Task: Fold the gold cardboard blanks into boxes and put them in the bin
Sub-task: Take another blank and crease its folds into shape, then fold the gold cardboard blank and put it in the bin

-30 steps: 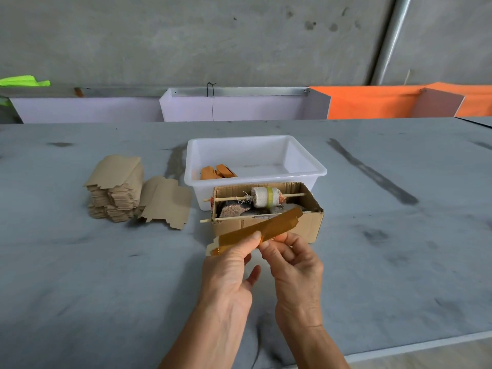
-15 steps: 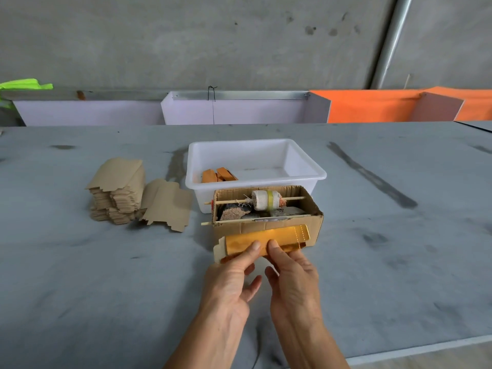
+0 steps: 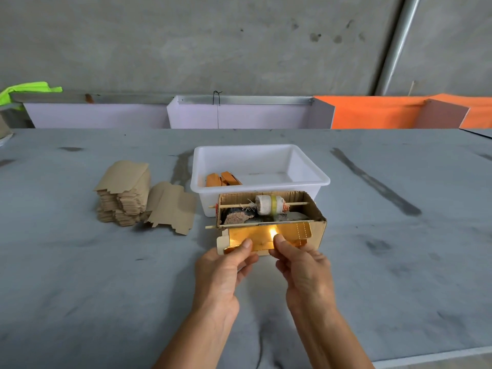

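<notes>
The blank [image 3: 262, 239] is now facing the camera flat, gold side glinting, turned from its tilted edge-on pose. Left hand [image 3: 222, 275] and right hand [image 3: 303, 270] are both pinching its lower edge, thumbs on top, just before the bin [image 3: 259, 183]. Folding looks about to start.

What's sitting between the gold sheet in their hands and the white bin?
In the head view, an open brown cardboard box with a wrapped roll on a skewer lies between the gold blank and the white bin.
</notes>
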